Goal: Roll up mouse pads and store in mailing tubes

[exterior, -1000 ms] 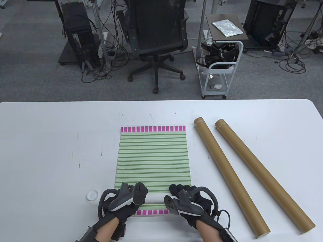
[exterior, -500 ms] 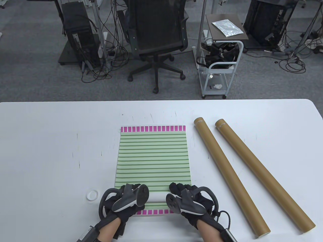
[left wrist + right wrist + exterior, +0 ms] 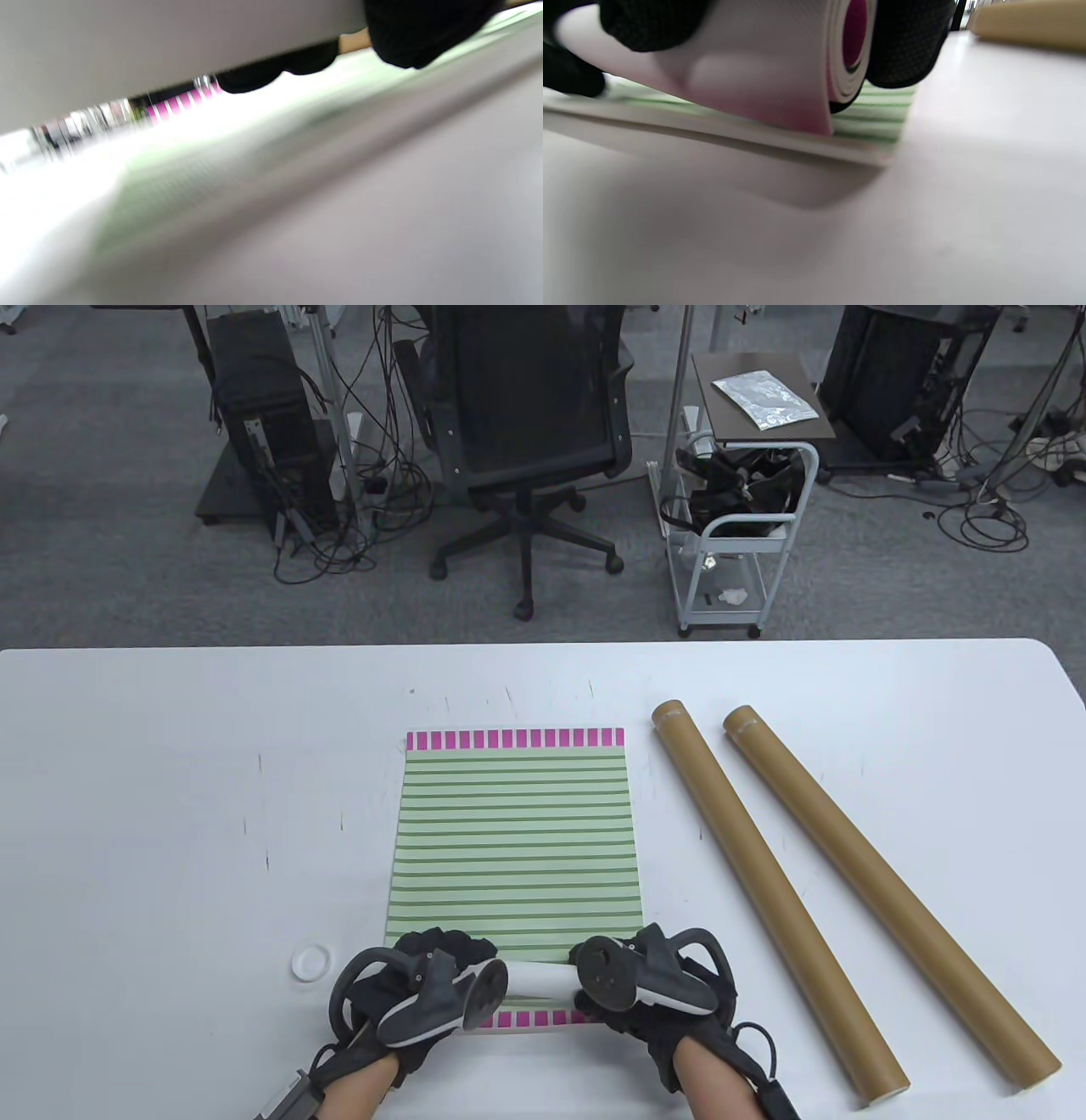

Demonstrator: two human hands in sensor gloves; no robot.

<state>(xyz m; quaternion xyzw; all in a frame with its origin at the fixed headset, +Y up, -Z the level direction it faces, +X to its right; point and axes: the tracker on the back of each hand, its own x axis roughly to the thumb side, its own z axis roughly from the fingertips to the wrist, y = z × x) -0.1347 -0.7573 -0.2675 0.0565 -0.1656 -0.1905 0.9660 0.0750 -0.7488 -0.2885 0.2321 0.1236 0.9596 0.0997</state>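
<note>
A green-striped mouse pad point(image 3: 513, 831) with pink-checked ends lies flat mid-table. Its near end is curled into a white-backed roll point(image 3: 543, 978), which rests on the striped surface; a pink-checked edge point(image 3: 534, 1019) shows just nearer than the roll. My left hand point(image 3: 428, 954) grips the roll's left end and my right hand point(image 3: 657, 954) grips its right end. The right wrist view shows the roll's spiral end point(image 3: 848, 51) with my fingers point(image 3: 908, 42) wrapped over it. The left wrist view is blurred, with the roll point(image 3: 169, 42) close above. Two brown mailing tubes point(image 3: 764, 891) point(image 3: 882, 891) lie to the right.
A small white tube cap point(image 3: 310, 963) lies on the table left of my left hand. The tubes slant from mid-table toward the near right edge. An office chair point(image 3: 526, 432) and a cart point(image 3: 738, 526) stand beyond the table's far edge.
Both hands have tipped forward over the near end of the pad. The white roll between them has grown thicker and moved slightly away from me.
</note>
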